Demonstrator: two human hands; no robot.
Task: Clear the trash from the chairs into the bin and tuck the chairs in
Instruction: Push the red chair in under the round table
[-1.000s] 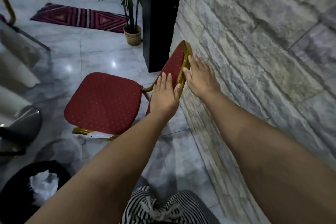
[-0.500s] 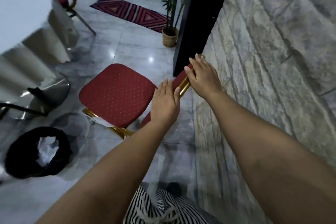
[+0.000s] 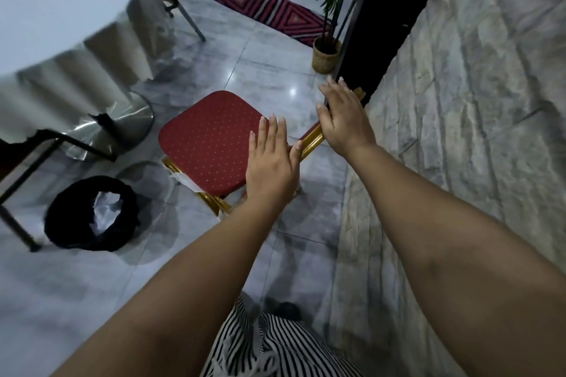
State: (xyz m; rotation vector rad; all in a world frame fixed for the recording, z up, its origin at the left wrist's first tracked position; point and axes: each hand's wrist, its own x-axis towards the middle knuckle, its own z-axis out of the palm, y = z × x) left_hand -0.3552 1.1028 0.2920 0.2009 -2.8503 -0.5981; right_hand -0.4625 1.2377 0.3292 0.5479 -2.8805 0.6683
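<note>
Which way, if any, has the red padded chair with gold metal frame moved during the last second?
Yes: the chair slid away from the grey stone wall, toward the white-draped table.

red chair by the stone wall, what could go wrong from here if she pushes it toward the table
1. The right hand lies flat on the gold backrest close to the stone wall; knuckles could scrape it.
2. White paper shows under the seat's front edge; it might get dragged along or missed.
3. The black bin stands on the floor beside the chair; a swinging leg could tip it.
</note>
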